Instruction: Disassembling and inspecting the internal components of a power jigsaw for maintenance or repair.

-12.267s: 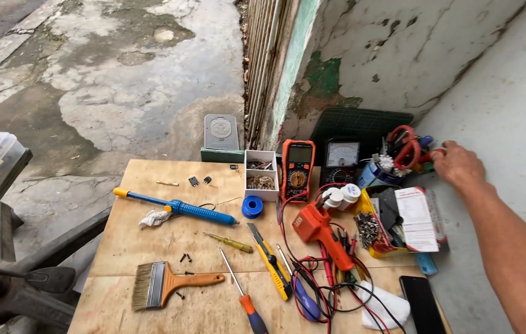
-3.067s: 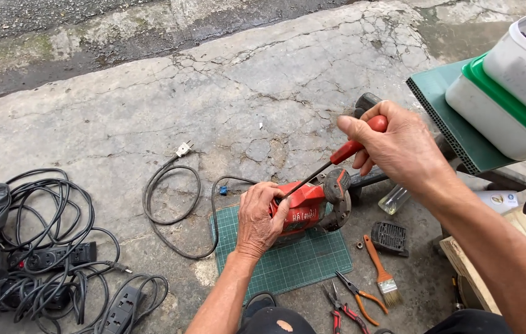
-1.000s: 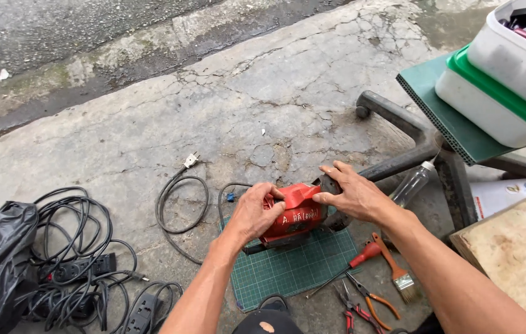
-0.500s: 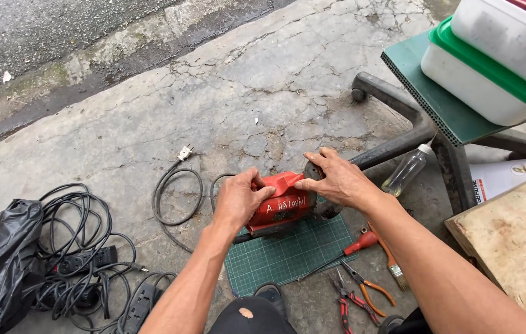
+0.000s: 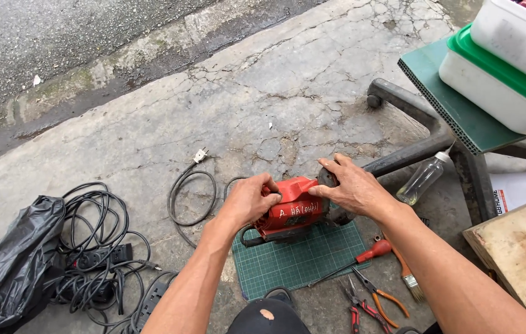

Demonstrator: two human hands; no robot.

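Note:
A red power tool (image 5: pixel 292 213) with a black handle rests on a green cutting mat (image 5: pixel 303 260) on the concrete. My left hand (image 5: pixel 252 199) grips its rear end, fingers curled over the top. At the front end, my right hand (image 5: pixel 350 188) covers the dark round head. The tool's black cord (image 5: pixel 192 198) loops away to the left and ends in a plug (image 5: pixel 200 154). Beside the mat lies a red-handled screwdriver (image 5: pixel 362 258).
Pliers (image 5: pixel 374 297) and a paintbrush (image 5: pixel 405 275) lie at the lower right, a clear bottle (image 5: pixel 422 178) beside a dark metal leg (image 5: pixel 411 148). White tubs (image 5: pixel 498 86) stand on a green board. A tangle of cables (image 5: pixel 105 247) and a black bag (image 5: pixel 12 266) lie left.
The screwdriver has left my right hand and now lies by the mat. Both hands now hold the red tool, shifted only slightly over the last second.

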